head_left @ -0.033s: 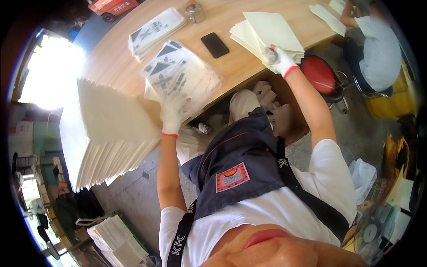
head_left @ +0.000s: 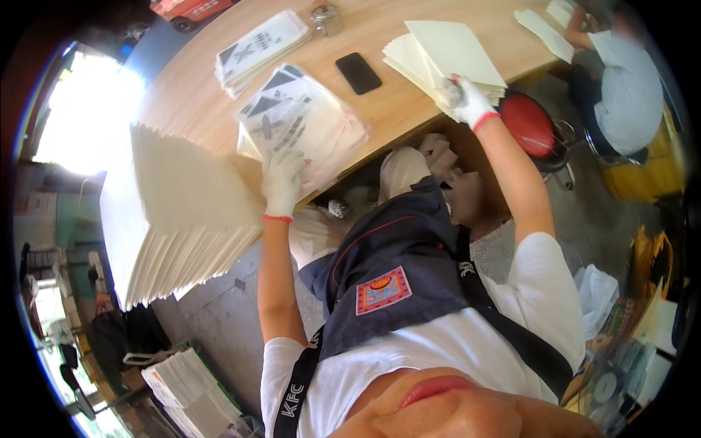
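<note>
My left hand (head_left: pixel 281 182), in a white glove with a red cuff, grips the near edge of a clear plastic packet (head_left: pixel 303 124) with black and white printed contents; the packet lies on a small pile at the edge of the wooden table (head_left: pixel 197 95). My right hand (head_left: pixel 464 98), gloved the same way, pinches the near corner of a stack of cream paper sheets (head_left: pixel 445 51) further right on the table. A big fanned stack of cream sheets (head_left: pixel 175 212) stands just left of my left hand.
A black phone (head_left: pixel 358 73) lies between the two piles. A second pile of printed packets (head_left: pixel 259 47) and a metal jar (head_left: pixel 327 18) sit further back. A red stool (head_left: pixel 529 124) stands under my right arm. Another person (head_left: pixel 621 80) sits at the far right.
</note>
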The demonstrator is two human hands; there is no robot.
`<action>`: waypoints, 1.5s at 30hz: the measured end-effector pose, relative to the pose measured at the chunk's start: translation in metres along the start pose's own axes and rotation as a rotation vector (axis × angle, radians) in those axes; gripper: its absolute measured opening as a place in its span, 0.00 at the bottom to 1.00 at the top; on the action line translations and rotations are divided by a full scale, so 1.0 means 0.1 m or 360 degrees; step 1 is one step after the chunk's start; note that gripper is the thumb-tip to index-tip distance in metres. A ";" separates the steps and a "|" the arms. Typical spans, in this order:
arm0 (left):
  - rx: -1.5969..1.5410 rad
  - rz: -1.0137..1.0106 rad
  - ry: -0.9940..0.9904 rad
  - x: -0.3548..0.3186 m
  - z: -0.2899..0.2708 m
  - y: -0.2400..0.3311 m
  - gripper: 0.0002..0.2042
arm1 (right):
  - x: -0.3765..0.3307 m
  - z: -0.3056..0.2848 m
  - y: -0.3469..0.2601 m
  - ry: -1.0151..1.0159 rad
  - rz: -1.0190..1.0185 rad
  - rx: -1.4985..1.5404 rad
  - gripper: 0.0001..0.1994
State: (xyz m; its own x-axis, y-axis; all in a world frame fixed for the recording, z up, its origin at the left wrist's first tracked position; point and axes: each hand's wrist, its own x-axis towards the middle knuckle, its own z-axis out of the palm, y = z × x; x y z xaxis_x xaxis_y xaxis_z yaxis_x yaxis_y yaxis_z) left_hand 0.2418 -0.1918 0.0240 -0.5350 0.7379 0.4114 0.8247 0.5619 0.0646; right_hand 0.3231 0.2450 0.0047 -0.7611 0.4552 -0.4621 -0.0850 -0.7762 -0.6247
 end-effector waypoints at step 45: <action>-0.0842 -0.1048 0.0204 -0.34 -0.03 -0.02 0.17 | -1.28 -0.19 1.38 -0.0520 0.0310 0.0014 0.21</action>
State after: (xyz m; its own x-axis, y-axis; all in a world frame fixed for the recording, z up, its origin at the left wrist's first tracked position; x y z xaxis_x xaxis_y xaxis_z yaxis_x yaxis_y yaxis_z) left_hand 0.2590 -0.2195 0.0125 -0.9366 0.2562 0.2390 0.3473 0.5893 0.7294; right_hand 0.4207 0.0879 -0.0347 -0.9283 0.1367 -0.3459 0.0773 -0.8388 -0.5390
